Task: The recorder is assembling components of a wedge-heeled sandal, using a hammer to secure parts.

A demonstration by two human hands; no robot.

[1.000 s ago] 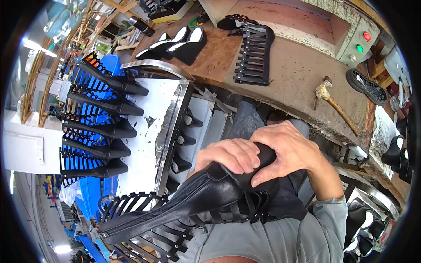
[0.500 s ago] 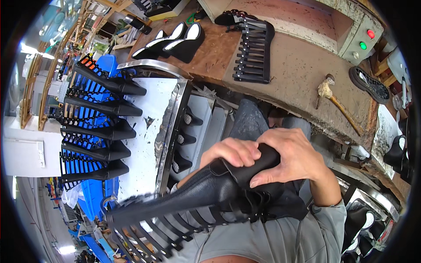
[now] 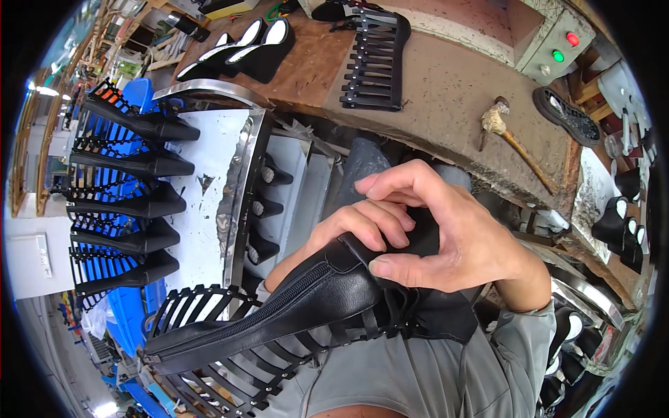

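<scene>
A black leather boot point(image 3: 339, 282) with a side zip and a shaft of open studded straps lies across my lap, its shaft toward the lower left. My left hand point(image 3: 362, 224) is closed over the foot part near the heel, its fingers bent across the black surface. Over the same end, my right hand point(image 3: 456, 240) is open in a curved shape. Its thumb rests on the boot beside the heel seam, while the forefinger is raised above the left hand's fingers. The boot's far end and sole are partly hidden by my hands.
Ahead, the workbench point(image 3: 446, 83) bears a strappy black upper point(image 3: 376, 63), a hammer point(image 3: 516, 143), a loose dark sole point(image 3: 566, 115) and black wedges point(image 3: 261, 52). To the left, several similar boots point(image 3: 132, 202) lie on a white-topped metal rack point(image 3: 209, 209). A control box point(image 3: 557, 52) stands at the back right.
My right hand has loosened from round the heel end, its forefinger lifting and its thumb shifting left along the boot. The boot's strapped shaft has turned slightly, and the view has shifted right.
</scene>
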